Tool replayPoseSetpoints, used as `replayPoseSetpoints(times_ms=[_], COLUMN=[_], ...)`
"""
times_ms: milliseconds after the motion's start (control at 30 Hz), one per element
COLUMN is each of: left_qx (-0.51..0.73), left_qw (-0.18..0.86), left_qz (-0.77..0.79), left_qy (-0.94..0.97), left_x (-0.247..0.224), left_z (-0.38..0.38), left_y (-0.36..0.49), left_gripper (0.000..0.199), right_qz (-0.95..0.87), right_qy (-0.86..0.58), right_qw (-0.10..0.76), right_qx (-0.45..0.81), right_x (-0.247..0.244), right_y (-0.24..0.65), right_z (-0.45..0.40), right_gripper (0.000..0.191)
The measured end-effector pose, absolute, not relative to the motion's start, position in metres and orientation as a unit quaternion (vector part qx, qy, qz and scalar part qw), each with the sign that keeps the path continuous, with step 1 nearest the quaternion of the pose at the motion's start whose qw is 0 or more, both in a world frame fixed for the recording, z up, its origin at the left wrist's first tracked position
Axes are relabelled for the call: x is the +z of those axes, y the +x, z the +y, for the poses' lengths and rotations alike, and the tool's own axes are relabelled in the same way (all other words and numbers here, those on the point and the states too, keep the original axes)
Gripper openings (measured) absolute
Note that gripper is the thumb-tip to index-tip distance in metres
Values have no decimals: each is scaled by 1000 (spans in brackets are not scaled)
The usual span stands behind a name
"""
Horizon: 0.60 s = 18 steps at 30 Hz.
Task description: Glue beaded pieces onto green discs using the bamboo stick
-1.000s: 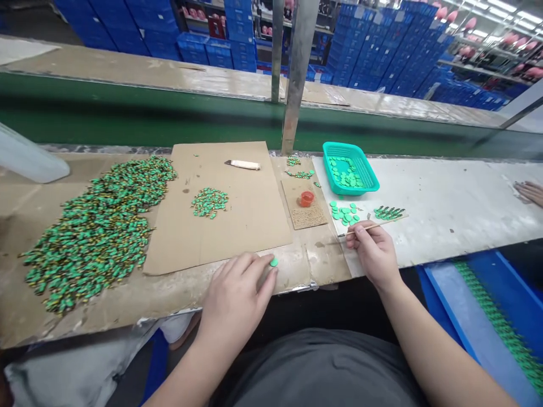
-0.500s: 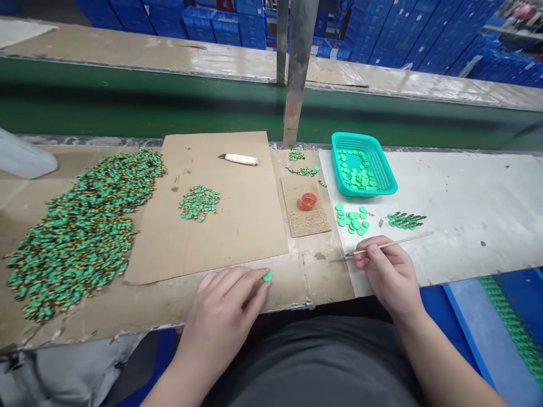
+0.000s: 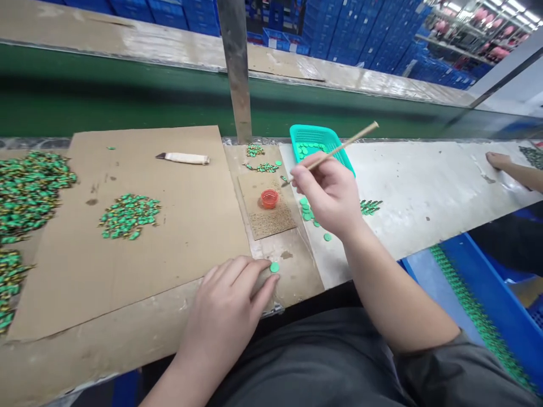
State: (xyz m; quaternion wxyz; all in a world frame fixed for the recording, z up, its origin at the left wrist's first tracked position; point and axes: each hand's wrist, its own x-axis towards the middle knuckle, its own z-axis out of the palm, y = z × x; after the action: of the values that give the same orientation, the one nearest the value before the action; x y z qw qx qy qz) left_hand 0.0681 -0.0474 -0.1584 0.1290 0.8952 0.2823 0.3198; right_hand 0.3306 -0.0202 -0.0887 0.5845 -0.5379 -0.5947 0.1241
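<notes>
At the table's front edge my left hand pinches a small green disc by its rim between thumb and fingertip. My right hand grips a thin paintbrush like a pen. Its dark tip points down left, above the strip between a small red cup and the turquoise basket. The cup stands on a cardboard square. Loose green discs lie partly hidden behind my right hand, and a row of joined green pieces shows just beyond it.
A large pile of small green-and-brown pieces spreads at the left. On the cardboard sheet lie a smaller pile and a wrapped-handle knife. A metal post rises behind. Another person's hand rests at far right.
My right hand has lifted the paintbrush from the front edge and moved it forward and left, near the red cup. My left hand stays with the disc. The view has turned right.
</notes>
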Motion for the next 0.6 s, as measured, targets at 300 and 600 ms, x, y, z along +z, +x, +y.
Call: replayPoseSetpoints(times_ms=[300,600], left_qx=[322,295], left_qw=[90,95], left_qz=[190,184], left_qy=[923,933], left_x=[-151,-158], left_z=[-49,-46], left_y=[68,61], left_gripper=[23,28], right_qz=[-662,-704], right_qy=[-541,-535], right_qw=[516,462], right_qx=[52,64], right_x=[-116,-124], right_y=[333,329], right_z=[12,23], right_gripper=[43,45])
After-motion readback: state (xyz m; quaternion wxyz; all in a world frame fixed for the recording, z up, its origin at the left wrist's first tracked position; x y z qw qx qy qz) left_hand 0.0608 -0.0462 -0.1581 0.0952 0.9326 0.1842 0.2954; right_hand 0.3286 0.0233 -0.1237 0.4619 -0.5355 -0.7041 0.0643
